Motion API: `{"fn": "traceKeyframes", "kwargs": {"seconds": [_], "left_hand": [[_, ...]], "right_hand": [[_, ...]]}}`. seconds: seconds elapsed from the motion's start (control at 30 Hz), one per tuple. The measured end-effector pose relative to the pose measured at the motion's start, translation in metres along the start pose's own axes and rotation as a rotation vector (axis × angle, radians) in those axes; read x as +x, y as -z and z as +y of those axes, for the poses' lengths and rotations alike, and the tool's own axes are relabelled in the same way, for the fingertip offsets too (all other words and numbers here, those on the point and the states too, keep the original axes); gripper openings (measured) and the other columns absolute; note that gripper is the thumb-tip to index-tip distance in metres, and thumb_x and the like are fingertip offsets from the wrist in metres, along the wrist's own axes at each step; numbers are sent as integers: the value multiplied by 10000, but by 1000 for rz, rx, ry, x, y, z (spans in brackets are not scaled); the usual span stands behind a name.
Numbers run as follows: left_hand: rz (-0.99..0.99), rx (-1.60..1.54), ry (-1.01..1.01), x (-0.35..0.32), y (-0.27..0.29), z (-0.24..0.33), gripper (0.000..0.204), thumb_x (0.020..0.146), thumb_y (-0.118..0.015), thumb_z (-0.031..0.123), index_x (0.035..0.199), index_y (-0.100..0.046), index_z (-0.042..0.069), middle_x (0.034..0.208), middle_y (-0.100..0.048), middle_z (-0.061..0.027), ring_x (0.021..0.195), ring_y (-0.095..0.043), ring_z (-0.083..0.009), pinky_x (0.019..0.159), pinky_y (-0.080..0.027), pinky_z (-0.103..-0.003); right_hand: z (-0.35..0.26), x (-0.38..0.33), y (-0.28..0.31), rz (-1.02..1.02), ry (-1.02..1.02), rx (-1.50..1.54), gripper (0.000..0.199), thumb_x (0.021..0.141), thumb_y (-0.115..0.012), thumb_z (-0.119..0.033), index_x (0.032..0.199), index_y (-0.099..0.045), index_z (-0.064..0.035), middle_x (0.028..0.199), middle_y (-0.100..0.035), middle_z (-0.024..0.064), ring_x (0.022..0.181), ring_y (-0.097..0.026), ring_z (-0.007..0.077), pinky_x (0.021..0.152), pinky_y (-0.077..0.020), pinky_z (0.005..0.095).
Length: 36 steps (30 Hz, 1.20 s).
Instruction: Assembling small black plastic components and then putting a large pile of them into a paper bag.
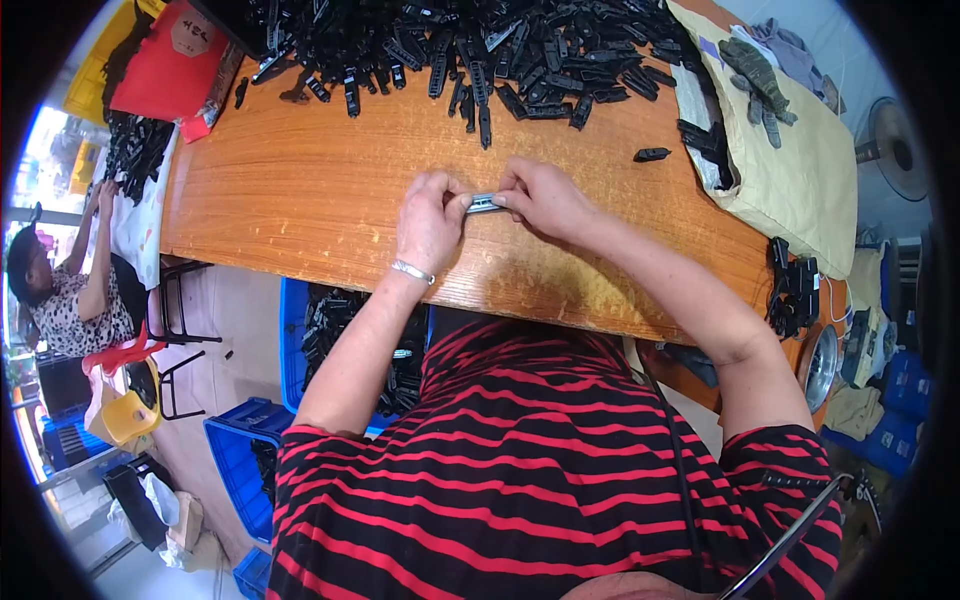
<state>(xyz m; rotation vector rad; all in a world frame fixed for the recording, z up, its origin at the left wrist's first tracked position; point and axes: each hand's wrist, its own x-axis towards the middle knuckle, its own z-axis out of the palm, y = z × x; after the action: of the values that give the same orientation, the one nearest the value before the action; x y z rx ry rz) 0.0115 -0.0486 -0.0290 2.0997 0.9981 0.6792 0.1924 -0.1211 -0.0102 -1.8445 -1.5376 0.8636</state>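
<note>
Over the middle of the wooden table (330, 190), a short silvery-grey slotted strip (482, 203) is pinched between my two hands. My left hand (430, 215), with a bracelet at the wrist, grips its left end. Thumb and fingers of my right hand (545, 200) close on its right end. Both hands hide the ends of the strip. Beyond them lies a wide heap of black slotted plastic parts (440, 60), some showing silvery faces. One loose black part (652, 155) rests apart to the right.
A cream sack (800, 190) with grey gloves (760, 90) on it covers the right side. A red bag (170, 60) stands at the far left. Blue crates (240, 470) with black parts sit below the table's front edge. Another person (80, 290) works at the left.
</note>
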Motion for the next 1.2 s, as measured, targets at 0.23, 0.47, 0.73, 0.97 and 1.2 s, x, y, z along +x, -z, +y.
{"fn": "traceKeyframes", "kwargs": {"seconds": [0.23, 0.47, 0.73, 0.97, 1.2], "left_hand": [[-382, -125, 205, -11, 22, 17, 223, 785, -729, 166, 925, -646, 12, 845, -619, -131, 777, -615, -262, 668, -483, -341], [-131, 123, -133, -30, 28, 26, 279, 770, -745, 196, 972, -655, 25, 821, -618, -140, 741, -613, -268, 645, -481, -354], [-359, 94, 53, -61, 86, 12, 198, 817, -682, 78, 988, -642, -13, 860, -632, -83, 765, -597, -158, 699, -485, -294], [-278, 350, -77, -70, 161, 2, 234, 738, -743, 73, 943, -664, -5, 871, -677, -107, 800, -649, -205, 753, -504, -308], [93, 216, -140, 31, 43, 28, 230, 813, -700, 158, 998, -654, 27, 934, -674, -130, 812, -668, -243, 737, -526, -331]], "right_hand": [[-5, -37, 3, 262, 461, -208, 196, 850, -675, -208, 912, -581, -48, 704, -616, 113, 647, -634, 301, 568, -488, 362], [-9, -42, 0, 165, 426, -244, 239, 834, -665, -254, 978, -576, -85, 844, -625, 128, 790, -624, 341, 640, -499, 414], [-24, -42, -19, -269, 267, 66, 255, 881, -622, -300, 981, -600, -66, 888, -622, 123, 851, -617, 302, 736, -488, 385], [11, 22, 34, 165, 120, -264, 197, 861, -623, -225, 969, -603, -62, 937, -615, 127, 850, -620, 310, 731, -494, 398], [17, 75, 42, 470, 176, -498, 266, 801, -692, -186, 1024, -592, -81, 976, -584, 130, 840, -628, 352, 710, -514, 442]]}}
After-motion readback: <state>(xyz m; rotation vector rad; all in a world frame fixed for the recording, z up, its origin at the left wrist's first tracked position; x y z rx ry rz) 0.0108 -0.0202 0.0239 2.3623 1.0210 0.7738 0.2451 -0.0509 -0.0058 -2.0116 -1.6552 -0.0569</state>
